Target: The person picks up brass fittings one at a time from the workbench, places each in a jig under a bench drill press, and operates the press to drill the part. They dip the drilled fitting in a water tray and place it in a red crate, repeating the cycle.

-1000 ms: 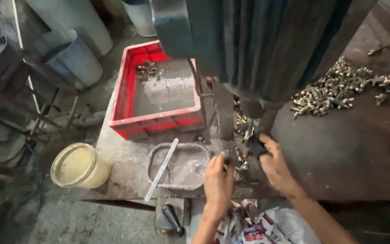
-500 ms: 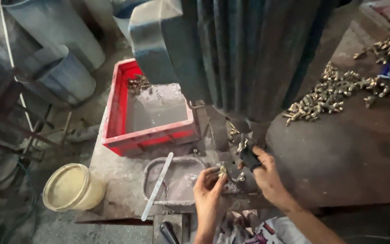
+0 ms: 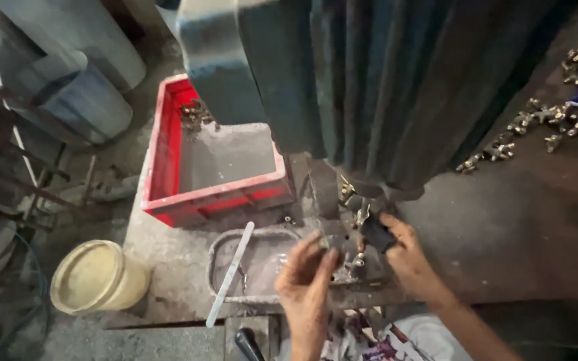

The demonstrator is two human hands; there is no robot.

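Both busy, left hand [image 3: 306, 281] fingers pinching brass fitting [image 3: 332, 242], right hand [image 3: 406, 257] gripping black handle [image 3: 374, 234]

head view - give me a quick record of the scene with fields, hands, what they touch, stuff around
left hand: raised at the machine's base, fingertips on a small metal part
right hand: gripping a black handle under the machine
machine: large dark upright body, fills the upper middle
red crate: left of the machine, a few brass parts in its far corner
metal tray: shallow, in front of the crate, a flat pale strip lying across its left rim
yellow bucket: low on the left
brass fittings: loose pile on the bench, upper right
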